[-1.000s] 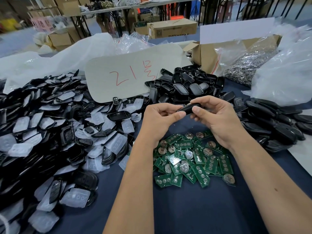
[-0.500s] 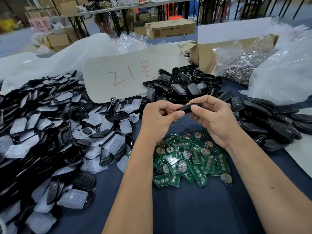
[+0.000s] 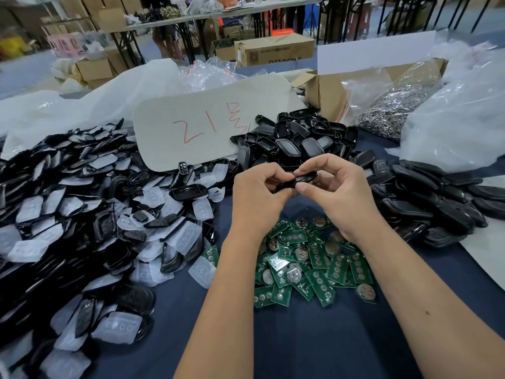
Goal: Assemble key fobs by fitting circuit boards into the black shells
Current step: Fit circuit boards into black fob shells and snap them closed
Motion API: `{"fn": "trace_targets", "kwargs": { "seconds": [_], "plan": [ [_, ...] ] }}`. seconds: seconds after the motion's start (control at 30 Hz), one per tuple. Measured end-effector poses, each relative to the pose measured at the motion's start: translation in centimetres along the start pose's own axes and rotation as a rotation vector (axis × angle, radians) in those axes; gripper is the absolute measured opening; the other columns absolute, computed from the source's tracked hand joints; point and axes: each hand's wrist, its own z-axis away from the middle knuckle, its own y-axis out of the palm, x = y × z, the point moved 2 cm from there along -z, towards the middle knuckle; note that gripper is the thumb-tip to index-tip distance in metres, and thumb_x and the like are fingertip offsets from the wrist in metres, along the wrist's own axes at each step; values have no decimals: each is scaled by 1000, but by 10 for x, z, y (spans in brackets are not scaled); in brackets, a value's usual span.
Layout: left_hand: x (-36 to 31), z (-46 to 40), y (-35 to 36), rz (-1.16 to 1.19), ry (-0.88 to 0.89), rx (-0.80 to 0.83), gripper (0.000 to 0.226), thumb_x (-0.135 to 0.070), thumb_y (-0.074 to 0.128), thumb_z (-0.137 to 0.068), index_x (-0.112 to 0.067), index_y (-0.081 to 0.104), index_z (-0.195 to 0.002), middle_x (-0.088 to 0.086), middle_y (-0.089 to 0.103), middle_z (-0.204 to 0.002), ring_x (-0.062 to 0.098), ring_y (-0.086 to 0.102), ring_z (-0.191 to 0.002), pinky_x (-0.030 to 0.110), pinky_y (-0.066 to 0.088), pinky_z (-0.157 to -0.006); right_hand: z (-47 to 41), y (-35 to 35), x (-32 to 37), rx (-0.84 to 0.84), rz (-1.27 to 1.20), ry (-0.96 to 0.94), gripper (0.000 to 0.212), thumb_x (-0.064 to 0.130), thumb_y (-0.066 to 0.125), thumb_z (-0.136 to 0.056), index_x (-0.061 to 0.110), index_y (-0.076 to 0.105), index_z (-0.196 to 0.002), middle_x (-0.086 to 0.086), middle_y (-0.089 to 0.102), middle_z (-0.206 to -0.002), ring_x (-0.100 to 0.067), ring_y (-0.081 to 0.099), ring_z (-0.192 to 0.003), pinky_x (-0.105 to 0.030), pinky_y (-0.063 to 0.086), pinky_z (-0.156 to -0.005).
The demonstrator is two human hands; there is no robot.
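Flanking both hands' shell [image 3: 296, 181]: shell heaps [image 3: 82, 214], circuit boards [image 3: 308, 258] beneath.

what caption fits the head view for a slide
Both hands grip a black shell above a pile of green circuit boards.

Your fingers [image 3: 284, 184] cover most of the black shell [image 3: 296, 181], so whether a board sits inside can't be told. Left of that shell, the shell-and-pad heap [image 3: 68, 214] runs off the frame edge.
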Motion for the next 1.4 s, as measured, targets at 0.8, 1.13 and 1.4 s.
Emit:
{"fn": "trace_targets", "kwargs": {
  "seconds": [0.8,1.13,1.4],
  "plan": [
    [4,3,-9,617,-248,209,35,6,78,-83,-8,72,-114,11,76,-104,24,71,-94,41,61,-87,0,-6,2,67,-201,105,33,16,77,-86,19,77,-119,-9,74,-87,-17,64,-65,-23,52,-56],
    [4,2,-11,652,-240,201,28,6,78,-83,-8,73,-106,14,77,-104,28,74,-96,40,62,-87,1,-5,5,128,-261,141,33,17,71,-88,17,75,-122,-11,77,-102,-23,67,-73,-28,54,-56],
    [5,3,-13,607,-212,202,35,10,78,-81,-8,73,-110,10,78,-100,21,74,-91,34,62,-83,-2,-5,3,118,-110,91,31,7,73,-91,16,75,-121,-21,75,-95,-21,64,-63,-26,53,-51]
  ]
}}
